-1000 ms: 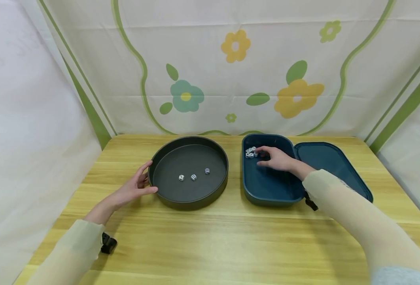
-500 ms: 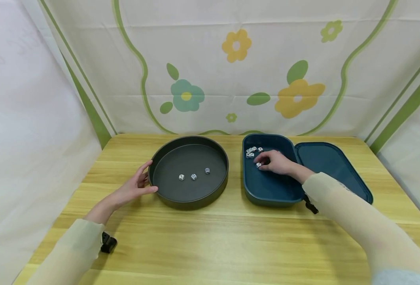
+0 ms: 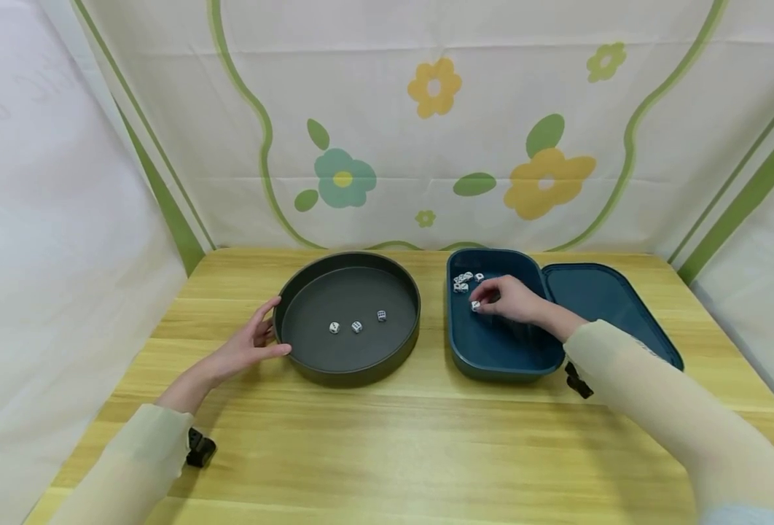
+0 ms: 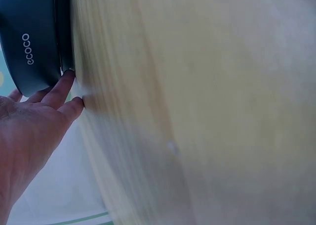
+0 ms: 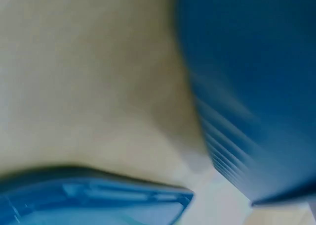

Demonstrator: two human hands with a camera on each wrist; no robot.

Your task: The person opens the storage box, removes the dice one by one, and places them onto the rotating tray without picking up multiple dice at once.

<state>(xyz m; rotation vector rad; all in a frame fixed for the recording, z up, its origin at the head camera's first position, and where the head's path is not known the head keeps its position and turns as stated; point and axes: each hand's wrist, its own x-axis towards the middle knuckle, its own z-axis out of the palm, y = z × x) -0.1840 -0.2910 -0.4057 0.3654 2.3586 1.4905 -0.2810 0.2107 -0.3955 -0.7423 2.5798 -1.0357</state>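
Inside the dark blue box (image 3: 492,350), my right hand (image 3: 508,297) pinches a white die (image 3: 475,306) between thumb and fingertips, low over the floor; whether the die touches it I cannot tell. Several more dice (image 3: 463,281) lie by the box's far left corner. My left hand (image 3: 239,350) rests against the left side of a round dark pan (image 3: 350,375), thumb and fingers spread along its wall. Three dice (image 3: 357,327) lie apart in the pan. In the left wrist view the fingers touch the pan's wall (image 4: 29,47), marked "ecoco". The right wrist view is blurred and hides the hand.
A dark blue lid (image 3: 613,306) lies to the right of the box. Everything stands on a wooden table (image 3: 387,452). Behind it hangs a white cloth (image 3: 387,146) with flowers, and more cloth closes off both sides.
My right hand has moved from the dice cluster slightly toward me and now pinches one die. Another die sits a little apart from the cluster. The left hand has stayed still.
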